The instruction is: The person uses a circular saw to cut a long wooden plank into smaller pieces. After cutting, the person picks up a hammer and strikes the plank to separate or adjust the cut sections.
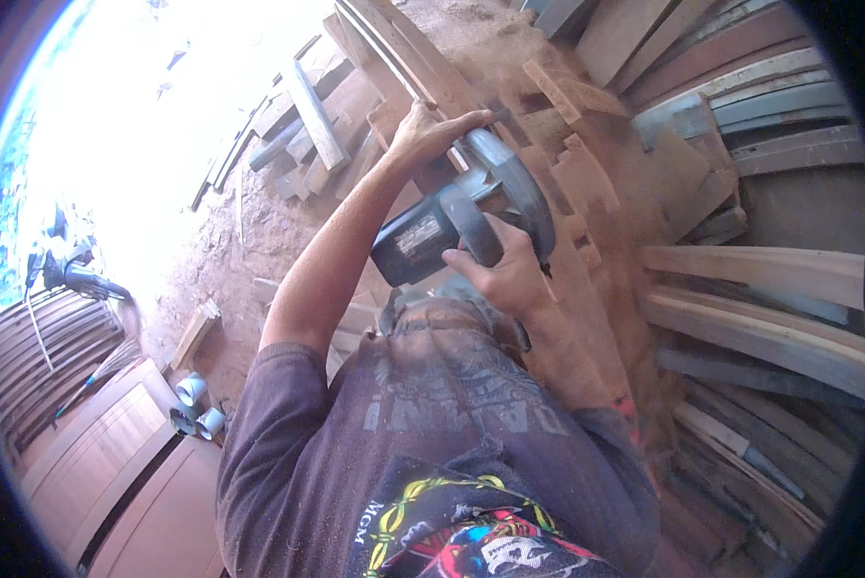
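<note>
Saw (437,217) sits between the two hands, beyond the person's chest, its dark motor end pointing left and its rounded grey guard (521,178) to the right. The right hand (510,270) is on the near side, wrapped around the looped handle (473,231), with its thumb lying toward the motor. The left hand (428,133) is at the far side, beside the saw's front and over a long board (437,72) that runs away from the person. Its thumb stretches wide to the right, close to the guard; the other fingers are mostly hidden, so whether they grip the board is impossible to tell. Wood offcuts (312,111) lie beyond the left forearm on the dusty ground (206,250). Planks (760,279) are piled along the right, and panelled doors (105,433) lie at the lower left, near some white cups (190,388).
</note>
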The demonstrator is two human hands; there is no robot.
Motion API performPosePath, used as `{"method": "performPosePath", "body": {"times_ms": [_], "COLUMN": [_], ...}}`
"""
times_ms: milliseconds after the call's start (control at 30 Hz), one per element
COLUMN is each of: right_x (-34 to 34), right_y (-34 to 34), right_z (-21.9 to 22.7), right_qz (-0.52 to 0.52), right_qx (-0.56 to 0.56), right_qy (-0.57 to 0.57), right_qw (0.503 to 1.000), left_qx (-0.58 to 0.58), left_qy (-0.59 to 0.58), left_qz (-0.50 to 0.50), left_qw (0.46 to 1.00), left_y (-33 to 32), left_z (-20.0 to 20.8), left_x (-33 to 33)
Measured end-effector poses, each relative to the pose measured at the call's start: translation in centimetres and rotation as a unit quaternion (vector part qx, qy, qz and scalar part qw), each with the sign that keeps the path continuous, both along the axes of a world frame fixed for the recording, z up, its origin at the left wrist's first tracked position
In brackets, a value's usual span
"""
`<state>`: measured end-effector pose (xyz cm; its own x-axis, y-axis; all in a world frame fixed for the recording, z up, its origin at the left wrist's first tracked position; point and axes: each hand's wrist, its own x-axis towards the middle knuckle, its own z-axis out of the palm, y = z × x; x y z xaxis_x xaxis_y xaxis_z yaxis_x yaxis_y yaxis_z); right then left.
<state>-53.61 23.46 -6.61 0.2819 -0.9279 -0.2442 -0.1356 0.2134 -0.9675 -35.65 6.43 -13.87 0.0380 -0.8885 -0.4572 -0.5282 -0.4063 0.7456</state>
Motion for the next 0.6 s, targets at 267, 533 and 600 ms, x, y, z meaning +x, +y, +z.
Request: {"method": "performPosePath", "body": {"times_ms": [267, 533, 600], "right_x": [1.1, 2.6, 2.7], "right_y": [-0.8, -1.9, -2.3], "right_z": [-0.8, -0.8, -0.5], "right_qz": [0.007, 0.011, 0.014], "right_qx": [-0.024, -0.041, -0.049], "right_qy": [0.001, 0.005, 0.014], "right_qw": [1.000, 0.999, 0.999], "left_qx": [0.012, 0.013, 0.016], "left_qy": [0.000, -0.006, -0.008], "left_qz": [-0.002, 0.002, 0.002], "left_qw": [1.000, 1.000, 1.000], "left_y": [-0.4, -1.4, -1.6], "left_z": [1.1, 1.8, 1.8], "left_x": [1.0, 2.6, 2.8]}}
